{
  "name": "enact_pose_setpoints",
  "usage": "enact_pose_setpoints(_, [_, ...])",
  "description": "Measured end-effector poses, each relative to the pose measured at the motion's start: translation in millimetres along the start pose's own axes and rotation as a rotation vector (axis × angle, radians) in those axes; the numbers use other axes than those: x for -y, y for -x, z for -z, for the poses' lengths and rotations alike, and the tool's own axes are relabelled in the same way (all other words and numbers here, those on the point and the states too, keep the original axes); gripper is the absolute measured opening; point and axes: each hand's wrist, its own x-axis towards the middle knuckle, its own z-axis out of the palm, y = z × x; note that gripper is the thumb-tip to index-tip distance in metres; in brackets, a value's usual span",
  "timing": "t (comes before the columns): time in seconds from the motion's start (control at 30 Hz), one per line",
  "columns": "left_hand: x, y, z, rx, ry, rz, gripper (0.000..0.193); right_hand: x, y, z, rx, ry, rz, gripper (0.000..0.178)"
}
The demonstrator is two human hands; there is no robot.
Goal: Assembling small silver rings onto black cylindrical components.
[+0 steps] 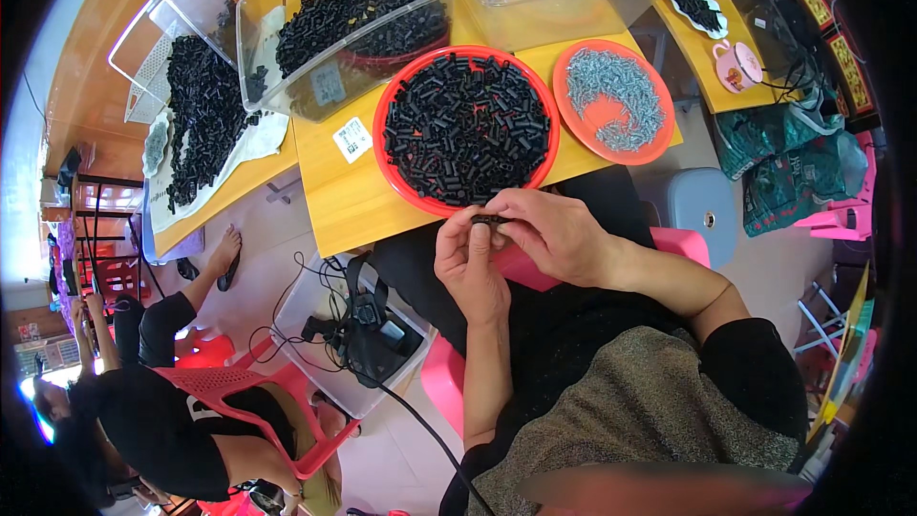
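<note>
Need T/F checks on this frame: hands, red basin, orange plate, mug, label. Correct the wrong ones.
1. The left hand and right hand hold one small black part between them. True.
2. The orange plate is right of the red basin. True.
3. The red basin holds silver pieces. False: it holds black parts; the silver pieces are on the orange plate.
4. The pink mug is left of the red basin. False: the pink mug is right of it.
5. A white label lies left of the red basin. True.
</note>
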Motion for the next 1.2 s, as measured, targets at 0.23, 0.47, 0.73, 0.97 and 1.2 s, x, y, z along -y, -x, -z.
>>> enact_pose_setpoints(0.23, [7.3,-0.6,6.2,-0.041,-0.025,0.091,0.021,-7.0,3.7,-2.2,0.050,0.157,0.048,0.029])
enact_pose_setpoints(0.47, [4.9,-1.8,3.2,-0.079,0.008,0.126,0.021,-6.0,1.0,0.4,0.054,0.180,0.117,0.034])
enact_pose_setpoints(0.73, [6.8,-3.1,6.5,-0.085,-0.081,0.106,0.021,-5.9,0.0,1.5,0.129,0.143,0.055,0.035])
enact_pose_setpoints(0.97, [4.6,-1.0,4.3,-0.054,-0.250,0.001,0.020,-9.1,0.3,-1.2,0.139,0.106,0.047,0.036])
enact_pose_setpoints(1.2, [3.3,1.9,1.7,-0.043,-0.397,-0.091,0.020,-5.1,-2.1,1.5,0.102,-0.040,-0.039,0.033])
